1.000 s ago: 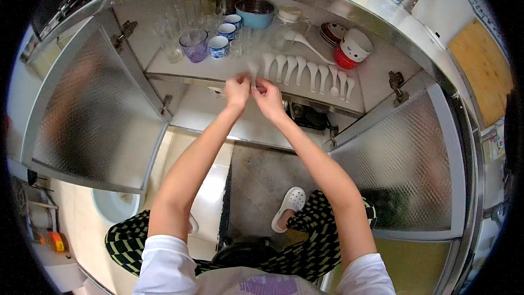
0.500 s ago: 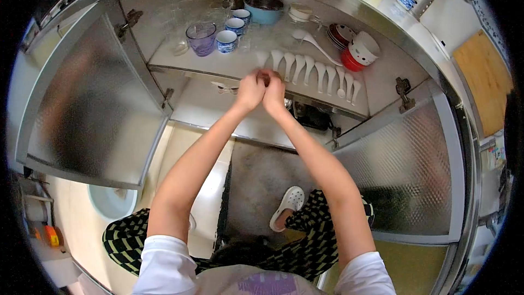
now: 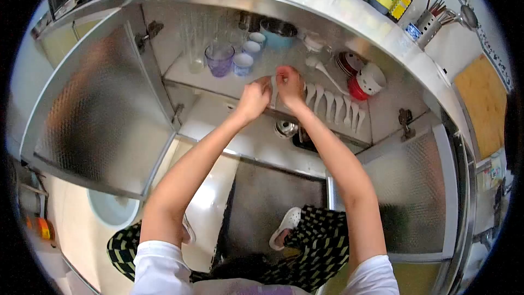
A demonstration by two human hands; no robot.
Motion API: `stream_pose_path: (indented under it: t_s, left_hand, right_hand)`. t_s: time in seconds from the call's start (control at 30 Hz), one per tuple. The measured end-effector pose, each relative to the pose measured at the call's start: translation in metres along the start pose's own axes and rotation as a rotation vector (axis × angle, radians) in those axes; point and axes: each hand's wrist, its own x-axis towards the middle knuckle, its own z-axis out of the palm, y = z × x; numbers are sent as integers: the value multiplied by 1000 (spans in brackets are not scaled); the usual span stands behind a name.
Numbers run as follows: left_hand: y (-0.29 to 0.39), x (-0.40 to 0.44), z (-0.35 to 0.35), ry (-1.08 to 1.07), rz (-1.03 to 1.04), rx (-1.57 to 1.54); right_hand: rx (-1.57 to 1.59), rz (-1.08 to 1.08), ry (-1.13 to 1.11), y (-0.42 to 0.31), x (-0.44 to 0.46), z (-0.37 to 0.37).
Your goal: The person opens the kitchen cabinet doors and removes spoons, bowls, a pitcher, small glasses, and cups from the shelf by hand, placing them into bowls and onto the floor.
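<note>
White spoons [image 3: 329, 105] lie side by side along the front of the upper cabinet shelf, handles toward the front edge. Another white spoon [image 3: 274, 92] lies between my two hands at the left end of the row. My left hand [image 3: 255, 99] is just left of it, its fingers drawn together by the spoon's side. My right hand [image 3: 290, 86] is over the row, right of that spoon, with curled fingers. What either hand's fingertips hold, if anything, is hidden. A larger white ladle [image 3: 327, 75] lies behind the row.
Behind stand a purple glass [image 3: 219, 60], blue-and-white cups [image 3: 243, 64], a blue pot [image 3: 278, 34] and stacked bowls [image 3: 370, 79]. Frosted doors [image 3: 87, 114] hang open on both sides. The shelf edge [image 3: 207, 94] runs below my hands.
The view has shifted, showing more bottles on the counter. My hands, earlier together over a spoon, have parted, and my right hand has moved up and over the row.
</note>
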Motion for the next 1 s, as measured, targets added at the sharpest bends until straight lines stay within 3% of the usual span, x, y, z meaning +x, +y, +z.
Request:
stream_pose_path:
  t_s: [0.17,0.3,0.4,0.47,0.57,0.8,0.93,1.0]
  left_hand:
    - [-7,55,4,-36,14,-31]
    - [-29,84,22,102,-28,-233]
    - [-35,79,17,68,-71,-220]
    - [-47,72,17,-19,-117,-352]
    - [-51,58,18,135,-147,-467]
    - [-53,34,7,113,-220,-636]
    - [-41,27,-8,135,-169,-672]
    - [-31,23,-18,68,-267,-504]
  right_hand:
    - [-137,-169,-17,18,85,20]
    - [-396,-174,-110,61,149,51]
    - [-515,-158,-161,93,175,68]
    - [-578,-144,-181,109,185,78]
    - [-647,-138,-177,122,197,89]
    - [-731,-187,-67,126,210,99]
    - [-676,-323,37,117,203,71]
    - [-630,-378,56,109,190,52]
